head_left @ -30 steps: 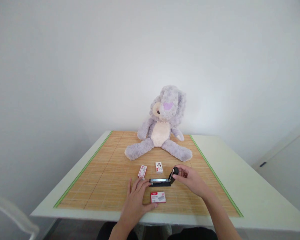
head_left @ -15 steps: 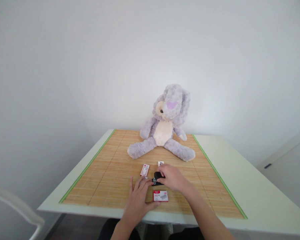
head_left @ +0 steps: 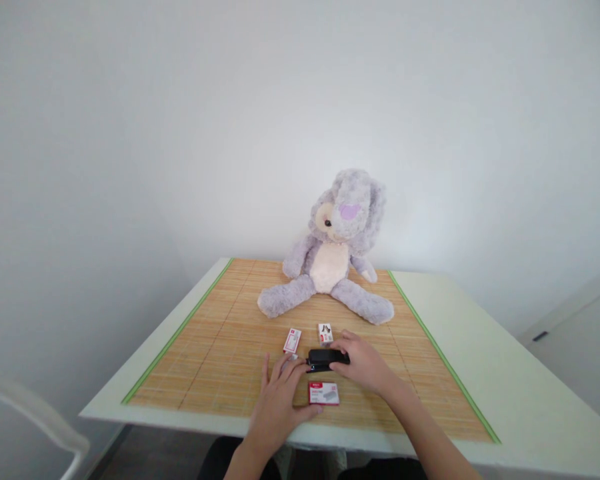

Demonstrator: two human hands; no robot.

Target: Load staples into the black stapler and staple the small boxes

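A black stapler (head_left: 323,359) lies closed on the bamboo mat (head_left: 215,347). My right hand (head_left: 363,363) rests over its right end, fingers curled on its top. Flat on the mat lies my left hand (head_left: 279,397), fingers spread, fingertips touching the stapler's left end. A red and white staple box (head_left: 323,393) sits just in front of the stapler, between my hands. Two more small boxes, one red and white (head_left: 292,341) and one white (head_left: 325,333), lie just behind the stapler.
A grey plush rabbit (head_left: 336,257) sits at the back of the mat against the white wall. The mat covers most of a pale table (head_left: 505,373). A white chair back (head_left: 35,420) shows at the lower left.
The stapler's raised top has been swung down shut by my right hand, which moved left over it. My left hand stayed flat at the stapler's left end.
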